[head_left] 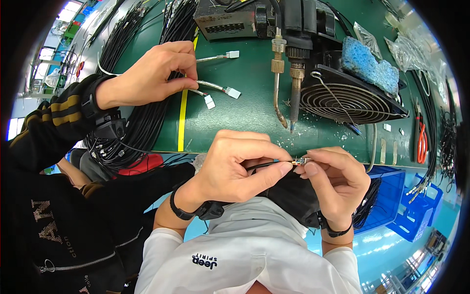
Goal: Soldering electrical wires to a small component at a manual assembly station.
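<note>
In front of my chest, at the bench's near edge, my left hand pinches a black cable between thumb and fingers. The cable's end points right, toward my right hand. Thumb and forefinger of that hand are closed on a small metal connector at the cable's end. My fingertips partly cover the joint, so its fine detail is hidden. Just beyond, a soldering iron hangs tip down, with a thin metal tube beside it; neither touches my hands.
At left a co-worker's hand holds thin cables with white plugs over the green bench. Black cable bundles lie there. A round-grilled fan, blue sponge and red-handled pliers are right; blue crates stand below.
</note>
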{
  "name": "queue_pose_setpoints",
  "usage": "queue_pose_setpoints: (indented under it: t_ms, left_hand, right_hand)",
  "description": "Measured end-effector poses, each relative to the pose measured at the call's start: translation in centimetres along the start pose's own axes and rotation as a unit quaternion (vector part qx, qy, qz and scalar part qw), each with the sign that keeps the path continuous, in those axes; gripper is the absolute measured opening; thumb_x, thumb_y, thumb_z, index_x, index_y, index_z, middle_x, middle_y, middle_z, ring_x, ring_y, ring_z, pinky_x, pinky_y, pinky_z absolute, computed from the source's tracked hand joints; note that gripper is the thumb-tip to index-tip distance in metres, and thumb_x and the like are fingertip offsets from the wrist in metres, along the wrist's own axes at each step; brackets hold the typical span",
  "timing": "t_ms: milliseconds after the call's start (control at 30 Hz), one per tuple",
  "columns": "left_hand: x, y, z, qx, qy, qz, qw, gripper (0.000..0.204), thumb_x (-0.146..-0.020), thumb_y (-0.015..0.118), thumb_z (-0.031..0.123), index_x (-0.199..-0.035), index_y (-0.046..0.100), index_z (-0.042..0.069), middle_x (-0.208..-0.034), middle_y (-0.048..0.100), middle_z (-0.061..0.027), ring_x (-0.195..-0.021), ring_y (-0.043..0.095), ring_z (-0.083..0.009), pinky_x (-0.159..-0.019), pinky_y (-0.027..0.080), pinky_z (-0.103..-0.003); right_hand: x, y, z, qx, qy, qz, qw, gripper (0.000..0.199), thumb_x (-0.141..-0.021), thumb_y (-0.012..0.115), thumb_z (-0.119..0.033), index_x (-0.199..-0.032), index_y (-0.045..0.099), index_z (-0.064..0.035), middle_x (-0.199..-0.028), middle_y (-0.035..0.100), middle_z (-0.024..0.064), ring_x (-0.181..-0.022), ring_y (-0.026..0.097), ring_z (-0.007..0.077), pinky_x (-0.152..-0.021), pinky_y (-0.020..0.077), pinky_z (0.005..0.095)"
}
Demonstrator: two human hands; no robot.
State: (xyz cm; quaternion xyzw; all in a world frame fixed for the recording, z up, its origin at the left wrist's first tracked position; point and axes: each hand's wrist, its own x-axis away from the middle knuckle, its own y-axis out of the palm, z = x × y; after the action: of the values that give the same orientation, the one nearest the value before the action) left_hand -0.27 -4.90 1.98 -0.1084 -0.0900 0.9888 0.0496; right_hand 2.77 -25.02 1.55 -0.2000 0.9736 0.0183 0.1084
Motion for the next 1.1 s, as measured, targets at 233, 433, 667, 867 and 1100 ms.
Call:
queue_pose_setpoints:
  t_ms: [233, 433, 667, 867, 1100]
  left_hand:
    - [-0.1, 0.0, -0.2, -0.010, 0.009, 0.010, 1.000, 0.007, -0.075, 0.072, 0.000, -0.081, 0.072, -0.004, -0.059, 0.057, -0.0039, -0.048, 0.043, -0.0061, -0.044, 0.027, -0.023]
    - [-0.1, 0.0, -0.1, -0.014, 0.006, 0.017, 1.000, 0.007, -0.075, 0.072, -0.001, -0.082, 0.072, -0.004, -0.060, 0.057, -0.0038, -0.048, 0.042, -0.0056, -0.044, 0.027, -0.023]
    - [-0.3, 0.1, 0.0, -0.013, -0.014, 0.029, 0.999, 0.008, -0.075, 0.071, -0.002, -0.082, 0.071, -0.004, -0.060, 0.056, -0.0032, -0.048, 0.041, -0.0053, -0.044, 0.026, -0.023]
    - [-0.4, -0.1, 0.0, -0.001, -0.025, 0.043, 0.999, 0.006, -0.078, 0.071, 0.001, -0.083, 0.071, -0.001, -0.060, 0.055, -0.0022, -0.048, 0.041, -0.0039, -0.044, 0.029, -0.022]
    - [-0.3, -0.5, 0.1, 0.103, -0.102, 0.059, 0.988, 0.008, -0.079, 0.068, -0.004, -0.086, 0.068, -0.008, -0.071, 0.060, -0.0047, -0.060, 0.048, -0.0045, -0.052, 0.034, -0.020]
  right_hand:
    - [-0.3, 0.0, 0.3, -0.029, -0.016, 0.020, 0.999, 0.020, -0.078, 0.066, 0.015, -0.096, 0.067, 0.0085, -0.089, 0.068, 0.0176, -0.074, 0.068, 0.0188, -0.065, 0.0545, 0.0253]
    - [-0.7, -0.1, 0.1, 0.008, -0.023, 0.009, 1.000, 0.019, -0.077, 0.066, 0.015, -0.094, 0.068, 0.0079, -0.088, 0.068, 0.0174, -0.073, 0.068, 0.0185, -0.063, 0.0537, 0.0246]
    - [-1.1, -0.1, 0.3, 0.031, -0.037, 0.012, 0.999, 0.020, -0.076, 0.067, 0.015, -0.095, 0.068, 0.0079, -0.088, 0.068, 0.0172, -0.072, 0.068, 0.0181, -0.062, 0.0530, 0.0239]
    - [-1.4, 0.6, 0.3, 0.012, -0.031, 0.030, 0.999, 0.020, -0.078, 0.066, 0.015, -0.097, 0.067, 0.0095, -0.090, 0.068, 0.0179, -0.073, 0.067, 0.0180, -0.065, 0.0535, 0.0246]
    - [-2.2, 1.5, 0.4, -0.011, -0.031, 0.038, 0.999, 0.022, -0.079, 0.064, 0.016, -0.100, 0.066, 0.0108, -0.092, 0.067, 0.0186, -0.074, 0.067, 0.0182, -0.066, 0.0541, 0.0254]
